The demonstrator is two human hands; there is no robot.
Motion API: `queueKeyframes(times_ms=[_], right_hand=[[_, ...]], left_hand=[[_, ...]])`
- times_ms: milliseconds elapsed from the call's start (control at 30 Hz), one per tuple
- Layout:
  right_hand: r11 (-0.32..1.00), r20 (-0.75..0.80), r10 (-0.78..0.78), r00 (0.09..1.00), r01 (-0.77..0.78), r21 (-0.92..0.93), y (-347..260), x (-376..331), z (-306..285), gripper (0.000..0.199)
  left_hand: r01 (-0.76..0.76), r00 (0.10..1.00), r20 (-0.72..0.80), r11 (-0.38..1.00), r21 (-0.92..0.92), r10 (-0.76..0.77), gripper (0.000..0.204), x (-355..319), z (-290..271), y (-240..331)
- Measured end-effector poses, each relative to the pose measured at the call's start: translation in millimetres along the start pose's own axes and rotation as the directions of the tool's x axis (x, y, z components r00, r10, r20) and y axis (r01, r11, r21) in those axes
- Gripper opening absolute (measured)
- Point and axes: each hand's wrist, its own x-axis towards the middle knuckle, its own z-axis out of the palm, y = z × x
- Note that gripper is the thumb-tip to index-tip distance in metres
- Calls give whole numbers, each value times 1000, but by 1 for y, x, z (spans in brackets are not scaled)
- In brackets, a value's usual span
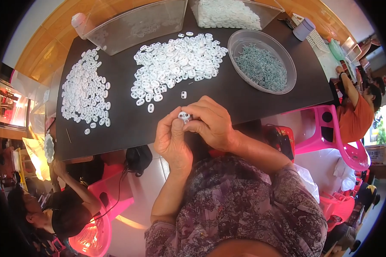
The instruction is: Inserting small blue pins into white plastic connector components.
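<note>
Head view: left hand (174, 139) and right hand (211, 122) shared a pinching grip on a small white plastic piece (184, 115), partly hidden by fingers (200, 112), near the front edge of the dark counter (248, 104); open room lay toward the round translucent tub (291, 68).

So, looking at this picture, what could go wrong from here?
The small white piece is pinched between the left hand and right hand, so it might slip. The white pile at the left reaches close to the edge of the table; pieces could fall. The open tub of small metal parts could spill if bumped.
</note>
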Motion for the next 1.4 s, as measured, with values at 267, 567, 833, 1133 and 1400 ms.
queueKeyframes(times_ms=[267,567,833,1133,1400], right_hand=[[998,50,16,999,-19,67,5,-3,-5,27],[965,27,231,973,-232,124,-5,-1,-3,12],[730,108,579,809,-572,373,-12,-1,-2,9],[725,61,551,832,-514,458,-15,-5,6,10],[602,59,620,782,-523,604,-13,-8,13,8]], left_hand=[[96,989,107,994,43,-101,22,-3,-8,6],[20,999,44,988,153,-27,23,-4,-4,4],[-8,999,45,952,306,-6,22,-4,-7,5],[64,997,-56,990,127,-58,25,-6,-1,1],[105,991,-88,991,87,-97,24,-6,0,1]])
